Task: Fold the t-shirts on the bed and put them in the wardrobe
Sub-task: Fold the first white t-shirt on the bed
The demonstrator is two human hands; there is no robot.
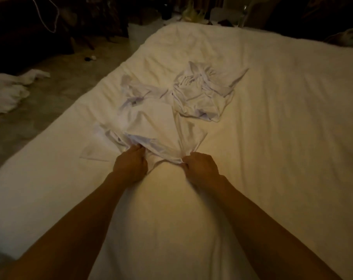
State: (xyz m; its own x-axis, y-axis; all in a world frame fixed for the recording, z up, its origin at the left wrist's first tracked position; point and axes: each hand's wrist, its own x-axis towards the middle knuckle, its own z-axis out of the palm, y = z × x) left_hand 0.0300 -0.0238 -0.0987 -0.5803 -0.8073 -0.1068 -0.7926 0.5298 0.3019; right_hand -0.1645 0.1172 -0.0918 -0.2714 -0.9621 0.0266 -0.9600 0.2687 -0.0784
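Held t-shirt (161, 126): white, unfolded and creased, lying on the bed (282, 148) just above the middle of the view. Its near hem is gathered and raised slightly off the cover.
Left hand (131, 164): at the shirt's 7 o'clock, back of the hand up, fingers curled into the hem and pinching the cloth.
Right hand (200, 165): at the shirt's 5 o'clock, fingers and thumb closed on the same hem. The cloth is drawn into tight folds at the grip.
Spacing of hands: near each other, not touching, with a short span of hem stretched between them.
Second t-shirt (204, 93): white, crumpled in a heap at 1 o'clock from the held shirt, touching its far edge.
More white cloth (133, 91): bunched at 11 o'clock, partly under the held shirt. Whether it is one garment or several cannot be told.
Bed surface: pale cover, wrinkled, filling most of the view.
Floor (70, 73): at 9 to 10 o'clock of the bed, dim.
Cloth heap (7, 93): pale, loose on the floor at 9 o'clock, well apart from the bed.
Cord (48, 19): light-coloured loop at 11 o'clock, in the dark background.
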